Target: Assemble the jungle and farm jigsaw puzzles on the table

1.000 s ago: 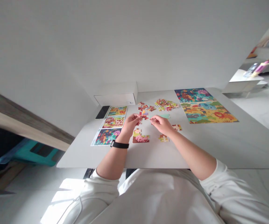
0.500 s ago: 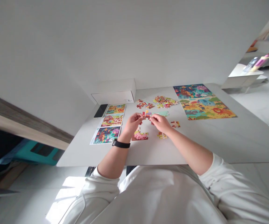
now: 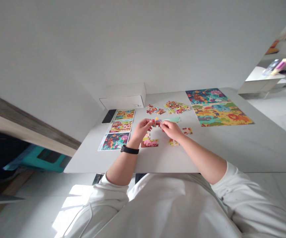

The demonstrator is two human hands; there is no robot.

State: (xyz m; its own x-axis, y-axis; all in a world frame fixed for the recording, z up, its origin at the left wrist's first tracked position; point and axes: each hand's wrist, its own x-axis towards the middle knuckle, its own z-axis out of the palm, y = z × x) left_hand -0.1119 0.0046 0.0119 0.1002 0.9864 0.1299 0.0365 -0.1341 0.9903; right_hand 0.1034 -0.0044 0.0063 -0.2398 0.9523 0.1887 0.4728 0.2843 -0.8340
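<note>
Left hand (image 3: 142, 129), right hand (image 3: 172, 130) shifted rightward; pinching puzzle pieces (image 3: 157, 122); box (image 3: 123, 102) print illegible

Pale table (image 3: 222, 152) | far left corner: white box (image 3: 123, 101) stood | left edge: dark phone (image 3: 109, 116), picture sheet (image 3: 120, 127) lay | toward far edge: puzzle-piece pile (image 3: 176, 107) lay | toward far right corner: colourful panels (image 3: 219, 114) lay

Soft, greyish light covers the plain wall (image 3: 158, 43) and white tabletop (image 3: 252, 148), with only faint shadows. At lower left, strong sunlight makes glaring, washed-out patches on the floor (image 3: 77, 190); above them, the left edge sinks into near-black beside a teal stool (image 3: 37, 152). Wide-angle distortion stretches the outer areas. Bottle-shaped objects (image 3: 282, 65) at upper right are smeared, and puzzle pieces (image 3: 175, 107) near the centre lack fine detail.
</note>
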